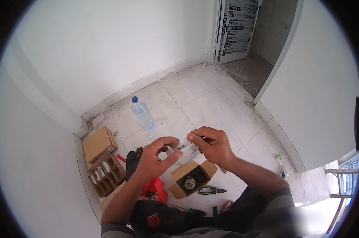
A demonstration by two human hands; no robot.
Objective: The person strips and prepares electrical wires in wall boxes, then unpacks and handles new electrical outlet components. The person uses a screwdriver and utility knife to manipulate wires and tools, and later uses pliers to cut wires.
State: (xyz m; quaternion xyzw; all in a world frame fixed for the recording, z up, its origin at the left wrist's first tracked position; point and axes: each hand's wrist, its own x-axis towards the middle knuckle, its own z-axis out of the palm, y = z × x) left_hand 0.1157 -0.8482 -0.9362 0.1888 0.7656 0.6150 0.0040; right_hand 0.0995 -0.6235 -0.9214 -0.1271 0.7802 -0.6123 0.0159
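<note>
A clear plastic packet (186, 158) with something whitish inside is held up between my two hands; its exact contents I cannot make out. My left hand (157, 156) grips its left side, thumb along the near face and fingers curled behind. The thumb and fingertips of my right hand (214, 145) pinch its upper right edge. Just below sits an open cardboard box (179, 191) with its flaps spread. Inside it lie a round whitish piece (189, 182) and dark parts. Pliers with green and black handles (207, 191) lie beside this box, touching neither hand.
A water bottle (143, 115) stands on the tiled floor ahead. Along the left wall are a closed carton (99, 143) and a divided carton (115, 177) holding several wrapped pieces. Near my legs lie a red bag (157, 190) and a green-handled tool (197, 212). A doorway opens far right.
</note>
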